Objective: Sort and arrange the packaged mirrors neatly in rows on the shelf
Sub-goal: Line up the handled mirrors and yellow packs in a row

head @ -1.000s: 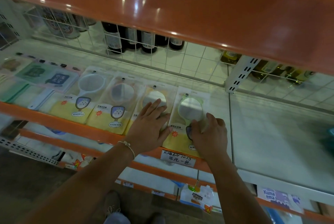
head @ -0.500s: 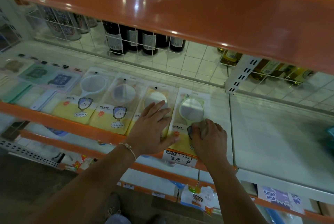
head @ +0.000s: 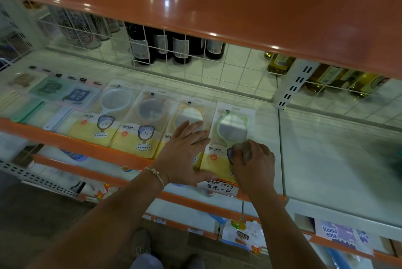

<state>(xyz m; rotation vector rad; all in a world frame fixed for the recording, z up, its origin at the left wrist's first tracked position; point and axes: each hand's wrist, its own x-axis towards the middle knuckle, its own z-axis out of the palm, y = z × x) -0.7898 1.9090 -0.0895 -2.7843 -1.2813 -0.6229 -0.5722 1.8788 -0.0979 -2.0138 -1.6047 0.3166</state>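
Several packaged hand mirrors lie side by side on the white shelf [head: 267, 138]. From the left: a white-framed mirror pack [head: 104, 114], an orange-framed mirror pack [head: 143, 125], a yellow-framed mirror pack [head: 187, 114] and a green-framed mirror pack [head: 232, 129]. My left hand [head: 185, 151] lies flat with straight fingers on the yellow-framed pack. My right hand [head: 254, 164] rests with curled fingers on the lower part of the green-framed pack, covering its handle; whether it pinches the pack is unclear.
Flat pastel packs [head: 54, 92] fill the shelf's left end. Behind a white wire grid [head: 195, 66] stand dark bottles [head: 139, 44] and cans [head: 76, 27]. An orange upper shelf edge [head: 217, 1] overhangs. A handwritten price tag [head: 219, 188] hangs on the front rail. A white upright bracket [head: 291, 86] stands right.
Both hands have slid slightly toward the shelf's front edge, drawing the yellow-framed and green-framed packs with them. The other packs have not moved.
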